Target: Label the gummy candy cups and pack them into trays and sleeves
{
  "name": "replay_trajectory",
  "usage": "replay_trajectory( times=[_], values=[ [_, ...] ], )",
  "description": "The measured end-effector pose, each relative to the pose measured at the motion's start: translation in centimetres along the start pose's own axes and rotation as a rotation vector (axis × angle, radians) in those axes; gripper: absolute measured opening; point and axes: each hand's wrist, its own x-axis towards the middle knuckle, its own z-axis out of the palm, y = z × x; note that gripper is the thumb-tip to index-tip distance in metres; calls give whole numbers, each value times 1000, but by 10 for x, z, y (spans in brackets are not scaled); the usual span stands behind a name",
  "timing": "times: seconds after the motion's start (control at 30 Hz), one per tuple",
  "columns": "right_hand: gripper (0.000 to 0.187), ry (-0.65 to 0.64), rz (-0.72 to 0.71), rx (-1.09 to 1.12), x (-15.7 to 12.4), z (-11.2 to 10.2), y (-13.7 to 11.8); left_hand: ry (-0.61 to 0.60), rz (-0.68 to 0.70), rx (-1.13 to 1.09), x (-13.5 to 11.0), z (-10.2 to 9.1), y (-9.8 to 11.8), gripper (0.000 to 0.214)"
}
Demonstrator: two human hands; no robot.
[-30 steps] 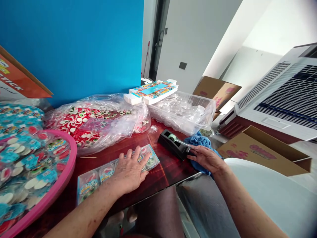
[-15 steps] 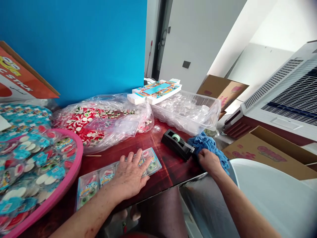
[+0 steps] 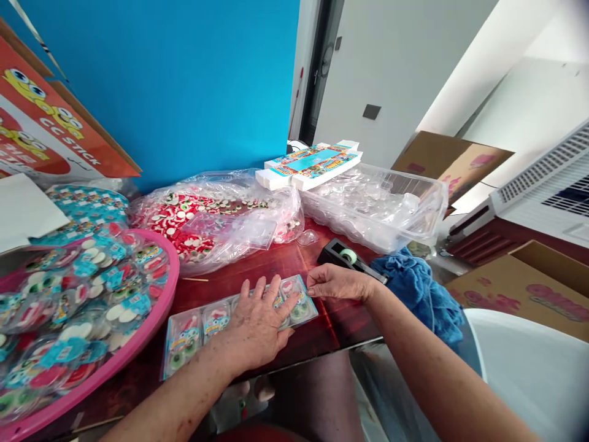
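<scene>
A long flat pack (image 3: 184, 344) of candy-like pieces, with a clear top and light blue edges, lies slantwise on the table. My left hand (image 3: 257, 322) rests flat across its middle, fingers spread, hiding part of the contents. At the pack's right end my right hand (image 3: 338, 283) has its fingertips pinched together by the corner. Whatever is between those fingertips is too small to make out. Just behind my right hand stands a black tape dispenser (image 3: 332, 252) with a roll of tape, partly covered by the hand. A crumpled blue cloth (image 3: 421, 294) lies right of the dispenser.
On the left is a pink-rimmed basin (image 3: 169, 288) full of small clear packs. Behind lie a plastic bag (image 3: 207, 264) of red and white pieces, a clear tray (image 3: 391, 239) of plastic shells and a printed carton (image 3: 317, 162). A white round surface (image 3: 529, 368) stands at right.
My right hand has moved left from beside the dispenser and cloth to the pack's right end. My left hand stays on the pack. The whole view has shifted a little to the left.
</scene>
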Motion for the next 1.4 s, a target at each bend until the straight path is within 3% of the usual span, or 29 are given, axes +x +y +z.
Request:
replay_trajectory(
  times=[0.23, 0.37, 0.5, 0.67, 0.8, 0.9, 1.03, 1.13, 1.23, 1.3, 1.4],
  values=[
    [34, -158, 65, -14, 12, -15, 4, -138, -31, 8, 11, -17, 11, 68],
    [30, -107, 23, -26, 14, -6, 20, -138, -51, 8, 13, -15, 14, 65],
    [18, 69, 1, -153, 13, 16, 31, -127, -58, 5, 13, -7, 14, 67],
    [20, 579, 106, -486, 14, 45, 24, -98, -61, 21, 13, 1, 14, 69],
    [21, 844, 195, -638, 17, 45, 17, -45, -44, 20, 9, 4, 11, 63],
    [30, 895, 167, -686, 20, 42, 17, -12, -22, 6, 7, 4, 9, 60],
    [41, 770, 146, -737, 20, 54, 25, 1, -31, -20, 3, 4, 8, 58],
    [47, 756, 164, -767, 13, 65, 32, -7, -41, -44, 3, 4, 9, 59],
    [35, 847, 181, -745, 3, 75, 36, 14, -140, -106, 14, 1, 8, 57],
    [38, 942, 182, -712, 1, 83, 35, 46, -261, -189, 29, -4, 5, 56],
    [44, 1048, 34, -461, 10, 95, 30, 41, -338, -311, 50, -18, -4, 58]
  ],
)
